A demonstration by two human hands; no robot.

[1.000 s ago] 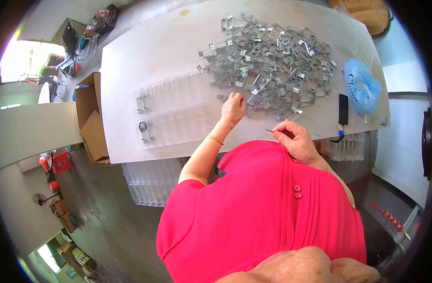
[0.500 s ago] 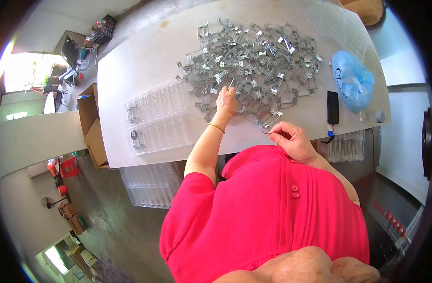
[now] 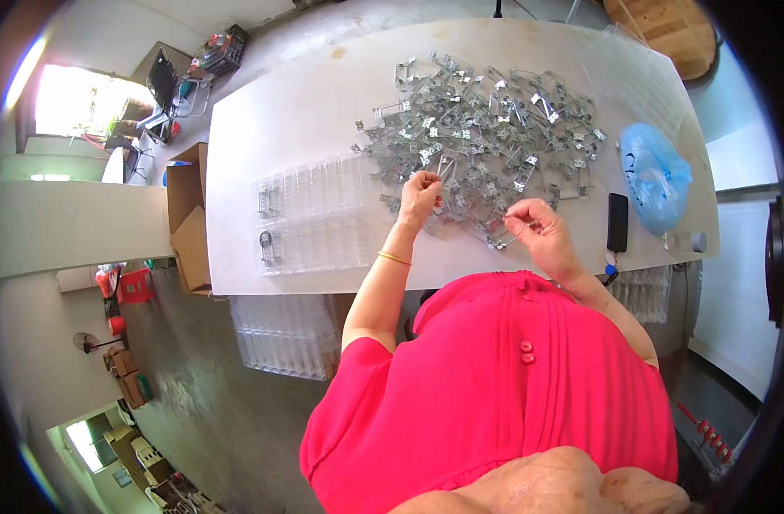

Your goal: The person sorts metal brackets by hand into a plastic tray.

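A wide pile of small metal bracket-like parts lies on the pale table. My left hand, with a yellow bangle at the wrist, is at the pile's near left edge, fingers closed on something I cannot make out. At the pile's near right edge is my right hand, its thumb and fingers pinched together near a thin metal part; what they hold is too small to name. To the left lies a clear plastic tray with ribbed slots, and a few metal parts sit at its left end.
A black phone and a blue plastic bag lie on the right of the table, near a small clear container. An open cardboard box stands beyond the left edge. More clear trays are below the front edge.
The view has shifted, so the table sits further right. My left hand's fingers have drawn in at the pile's edge. My right hand has moved up and forward to the pile.
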